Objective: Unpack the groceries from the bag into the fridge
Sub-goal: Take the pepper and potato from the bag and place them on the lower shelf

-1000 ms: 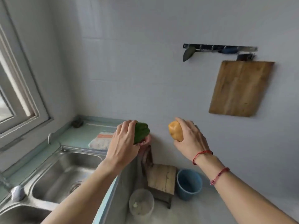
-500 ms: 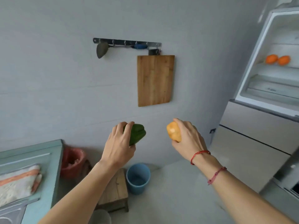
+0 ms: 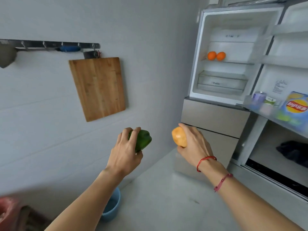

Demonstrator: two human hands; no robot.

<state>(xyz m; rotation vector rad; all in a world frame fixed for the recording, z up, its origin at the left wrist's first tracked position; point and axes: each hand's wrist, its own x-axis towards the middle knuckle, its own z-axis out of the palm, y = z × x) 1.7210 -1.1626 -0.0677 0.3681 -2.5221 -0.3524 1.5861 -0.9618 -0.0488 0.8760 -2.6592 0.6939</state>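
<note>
While both arms stretched forward, two vegetables were held left of the open fridge (image 3: 215, 114).
The left hand (image 3: 124, 155) curled over a glossy, lobed green pepper (image 3: 144, 139). The right hand (image 3: 194, 145), red cords (image 3: 205, 160) at its wrist, wrapped a smooth, rounded yellow-orange vegetable (image 3: 179, 137). Both were below the fridge's white compartment, where two round oranges (image 3: 216, 56) lay on a shelf (image 3: 238, 62).

White fridge shelf (image 3: 236, 62): two round oranges (image 3: 212, 55), left.
Clear door shelf (image 3: 260, 112): purple can (image 3: 259, 97), blue crisp bag (image 3: 295, 105).
Grey floor (image 3: 166, 197): blue plastic bucket (image 3: 113, 205).
</note>
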